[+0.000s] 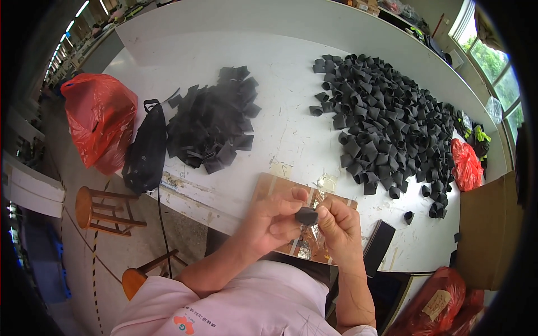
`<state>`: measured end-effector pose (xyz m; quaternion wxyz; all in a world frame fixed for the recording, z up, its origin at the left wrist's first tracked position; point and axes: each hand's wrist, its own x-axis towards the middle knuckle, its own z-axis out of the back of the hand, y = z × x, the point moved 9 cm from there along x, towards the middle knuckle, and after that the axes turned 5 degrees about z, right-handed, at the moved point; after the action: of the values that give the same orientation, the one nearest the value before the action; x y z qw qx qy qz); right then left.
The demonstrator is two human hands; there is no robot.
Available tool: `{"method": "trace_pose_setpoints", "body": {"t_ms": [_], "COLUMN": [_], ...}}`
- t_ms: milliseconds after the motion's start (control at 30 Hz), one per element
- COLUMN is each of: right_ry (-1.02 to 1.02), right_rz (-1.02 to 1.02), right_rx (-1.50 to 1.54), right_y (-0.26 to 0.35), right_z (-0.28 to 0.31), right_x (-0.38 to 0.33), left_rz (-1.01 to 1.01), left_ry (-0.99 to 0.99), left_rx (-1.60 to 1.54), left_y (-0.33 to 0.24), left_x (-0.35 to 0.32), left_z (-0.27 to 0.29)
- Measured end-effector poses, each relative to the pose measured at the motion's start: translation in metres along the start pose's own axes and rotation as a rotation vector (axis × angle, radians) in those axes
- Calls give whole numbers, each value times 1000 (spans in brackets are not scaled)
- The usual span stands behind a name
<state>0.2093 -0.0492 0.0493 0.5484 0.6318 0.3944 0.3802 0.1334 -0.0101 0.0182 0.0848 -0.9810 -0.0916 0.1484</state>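
A small black piece (306, 217), bent into a curve, is held up in front of the body, over the near edge of the table. Its right end is pinched by the right hand (341, 224), the thumb being pressed against it and the other fingers curled in. Its left end is gripped by the fingers of the left hand (274, 218), one fingertip being raised above it; exactly which left fingertips are pressed to it cannot be told.

Beneath the hands, a brown board (269, 187) is seen, partly covered by strips of clear tape and set at the table's near edge. Just beside the right forearm, a dark phone (380, 246) is placed at a slant. Farther right, a single curled piece (409, 217) is left apart from a broad heap of curled black pieces (386, 123), by which much of the table's right side is covered. To the left of centre, flat black pieces (210, 123) are piled loosely on the white table (291, 112). Beside them, a black bag (147, 151) is flanked by a large red plastic bag (101, 117). Beyond the right-hand heap, a smaller red bag (467, 165) is seen near a cardboard panel (490, 229). On the floor at left, a wooden stool (84, 207) is partly shown.
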Motion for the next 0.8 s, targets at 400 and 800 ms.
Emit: {"method": "trace_pose_setpoints", "body": {"t_ms": [400,800], "right_ry": [8,-212], "right_rz": [-81,730], "right_rx": [120,-858], "right_y": [-9,74], "right_z": [3,-15], "right_x": [0,-29], "left_rz": [-500,-913], "left_ry": [-202,-114], "left_rx": [782,1025], "left_y": [-29,-44], "left_x": [-17,-41], "left_z": [-21,-52]}}
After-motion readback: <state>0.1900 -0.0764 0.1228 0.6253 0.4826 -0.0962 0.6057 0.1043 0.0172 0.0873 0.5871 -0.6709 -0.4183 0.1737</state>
